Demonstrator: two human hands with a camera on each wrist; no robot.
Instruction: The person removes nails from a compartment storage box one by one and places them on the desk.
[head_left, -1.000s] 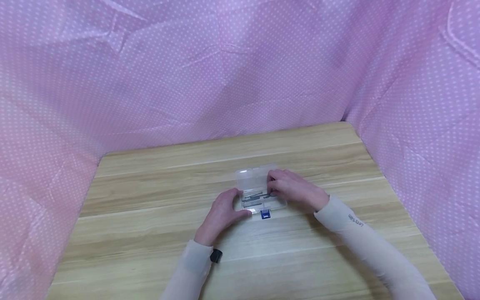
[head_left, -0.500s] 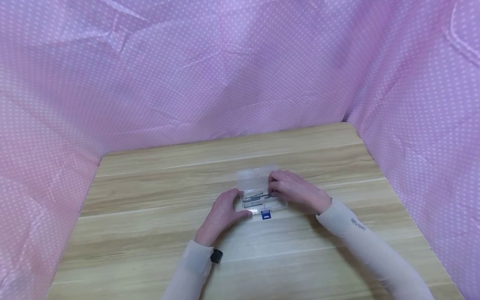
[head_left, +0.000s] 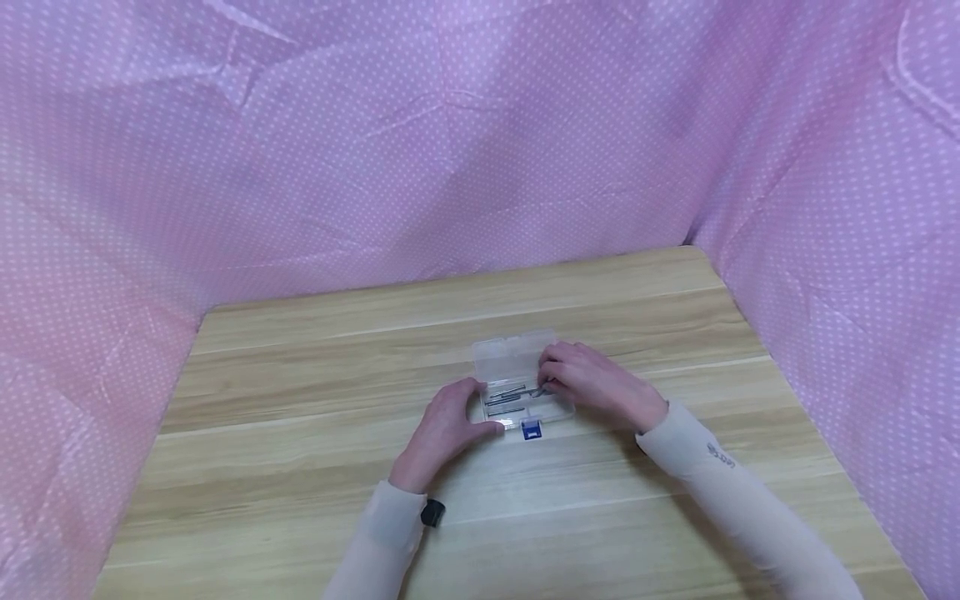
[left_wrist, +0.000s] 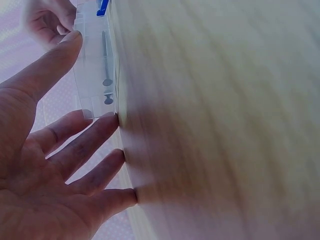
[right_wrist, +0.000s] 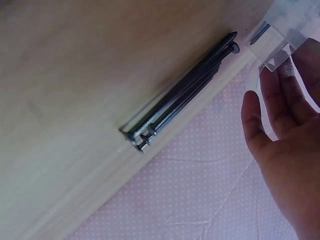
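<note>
A clear plastic box (head_left: 555,408) with a blue latch (head_left: 532,429) lies on the table, its clear lid (head_left: 506,358) tipped back. Several long grey nails (head_left: 505,411) lie inside, mostly toward its left. My left hand (head_left: 447,423) holds the box's left end, thumb at the front and fingers at the back corner. The right hand (head_left: 588,379) reaches over the box's right part with curled fingers, pinching the end of a grey nail (head_left: 537,392); its fingertips are partly hidden. In the right wrist view, a bundle of nails (right_wrist: 180,90) lies on the tabletop beside that hand.
The wood-grain table (head_left: 300,375) has its far edge along a pink dotted cloth (head_left: 375,167), which also hangs at both sides. A small black device (head_left: 432,512) sits at the left cuff. The head view does not show the loose nail bundle.
My right hand has shifted slightly to the right over the box, its fingertips staying at the nail. The left hand and box have hardly moved.
</note>
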